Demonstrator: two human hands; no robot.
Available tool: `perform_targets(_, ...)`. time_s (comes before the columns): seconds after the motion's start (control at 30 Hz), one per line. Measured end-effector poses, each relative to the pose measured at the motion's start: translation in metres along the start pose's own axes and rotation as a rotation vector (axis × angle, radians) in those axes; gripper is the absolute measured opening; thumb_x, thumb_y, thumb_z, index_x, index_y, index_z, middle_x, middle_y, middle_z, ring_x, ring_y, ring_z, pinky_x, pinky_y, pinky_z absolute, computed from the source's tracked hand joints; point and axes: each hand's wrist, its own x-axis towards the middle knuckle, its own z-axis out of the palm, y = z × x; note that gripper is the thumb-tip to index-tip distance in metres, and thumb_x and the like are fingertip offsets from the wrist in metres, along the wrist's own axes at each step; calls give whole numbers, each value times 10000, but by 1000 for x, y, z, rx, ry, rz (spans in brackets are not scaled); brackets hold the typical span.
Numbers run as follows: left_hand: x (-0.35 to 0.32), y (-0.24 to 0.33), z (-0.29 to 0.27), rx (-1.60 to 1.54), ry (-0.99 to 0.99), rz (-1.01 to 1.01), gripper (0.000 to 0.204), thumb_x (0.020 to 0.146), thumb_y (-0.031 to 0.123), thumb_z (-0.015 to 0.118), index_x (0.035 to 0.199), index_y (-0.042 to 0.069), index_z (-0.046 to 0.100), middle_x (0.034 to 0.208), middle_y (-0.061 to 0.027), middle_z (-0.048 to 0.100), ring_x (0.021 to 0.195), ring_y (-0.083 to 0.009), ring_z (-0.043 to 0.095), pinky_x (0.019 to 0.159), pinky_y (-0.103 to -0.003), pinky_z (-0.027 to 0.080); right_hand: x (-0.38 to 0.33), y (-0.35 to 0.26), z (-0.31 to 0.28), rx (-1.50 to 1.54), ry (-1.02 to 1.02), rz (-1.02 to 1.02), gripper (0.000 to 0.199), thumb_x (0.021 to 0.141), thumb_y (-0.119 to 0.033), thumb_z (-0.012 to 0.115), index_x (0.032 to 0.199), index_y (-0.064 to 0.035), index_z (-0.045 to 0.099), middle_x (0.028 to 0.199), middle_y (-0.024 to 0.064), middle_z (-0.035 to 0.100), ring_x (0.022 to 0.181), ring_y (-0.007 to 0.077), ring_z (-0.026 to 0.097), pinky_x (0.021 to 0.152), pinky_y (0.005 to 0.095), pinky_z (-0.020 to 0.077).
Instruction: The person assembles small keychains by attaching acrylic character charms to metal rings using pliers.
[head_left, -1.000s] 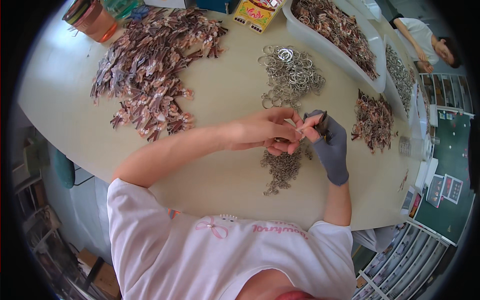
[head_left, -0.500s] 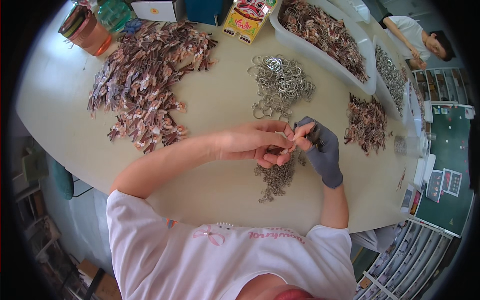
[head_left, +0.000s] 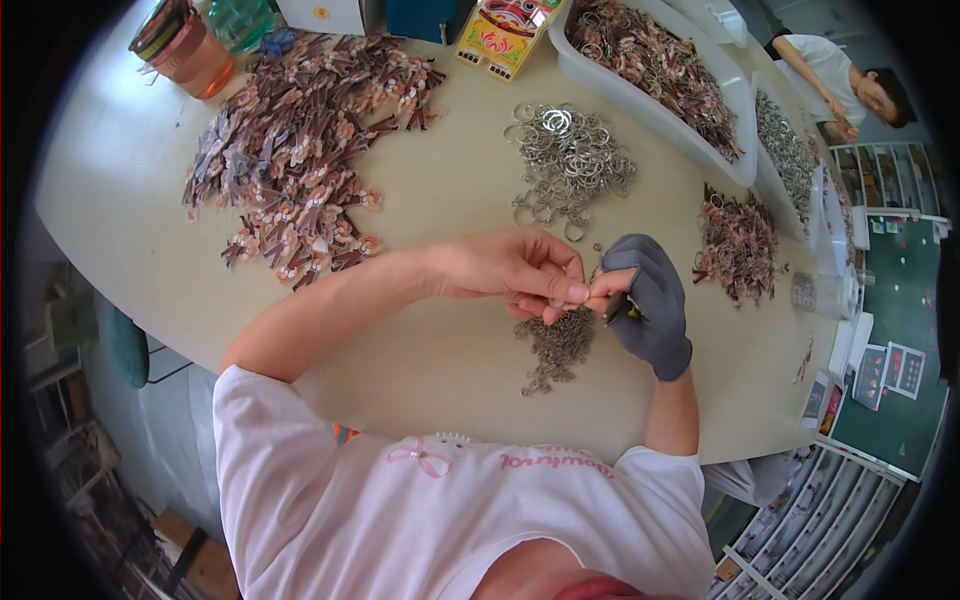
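Taking the small heap of chains (head_left: 557, 345) on the tabletop (head_left: 440, 210) as the landmark: the left hand (head_left: 510, 270), bare, sits just above it and to its left, fingers (head_left: 572, 293) pinched closed on a tiny metal piece too small to make out. That piece lies directly above the heap, where both hands meet. The right hand (head_left: 650, 305), in a grey glove, is above the heap's right side, closed around a thin dark tool (head_left: 618, 308) aimed left at the pinch. A pile of rings (head_left: 565, 165) lies farther up.

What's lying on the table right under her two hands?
A small heap of little metal chains lies on the table just below the left hand and gloved right hand. Whatever the fingertips pinch is too covered to tell.
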Motion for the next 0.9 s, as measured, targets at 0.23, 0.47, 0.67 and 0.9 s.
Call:
perform_targets(0.23, -8, 8, 7, 140, -38, -32, 190, 897, 182, 677, 914, -6, 655, 717, -42, 632, 550, -65, 522, 497, -231, 419, -4, -14, 1, -18, -20, -61, 323, 596, -17, 741, 879, -114, 619, 831, 35, 558, 793, 259, 542, 793, 398, 427)
perform_targets(0.47, -11, 4, 2, 114, 131, 132, 130, 896, 142, 673, 923, 17, 651, 815, -78, 689, 577, -87, 566, 533, -246, 476, 7, 1, 4, 203, 43, 76, 268, 657, -24, 747, 891, -93, 637, 791, 38, 572, 723, 259, 551, 709, 368, 448)
perform_targets(0.67, -8, -2, -13, 290, 342, 330, 96, 926, 118, 632, 924, 22, 630, 837, -68, 683, 680, -86, 597, 609, -253, 501, 30, 46, 24, -367, 69, 360, 184, 791, -145, 710, 914, -62, 601, 786, 84, 596, 746, 294, 601, 651, 396, 463)
perform_targets(0.9, -8, -13, -20, 324, 397, 483, 93, 950, 91, 591, 964, -1, 587, 890, -64, 670, 825, -100, 613, 751, -249, 488, 41, 47, 37, -668, -55, 275, 245, 746, -157, 717, 927, -55, 586, 810, 91, 601, 774, 301, 614, 687, 410, 481)
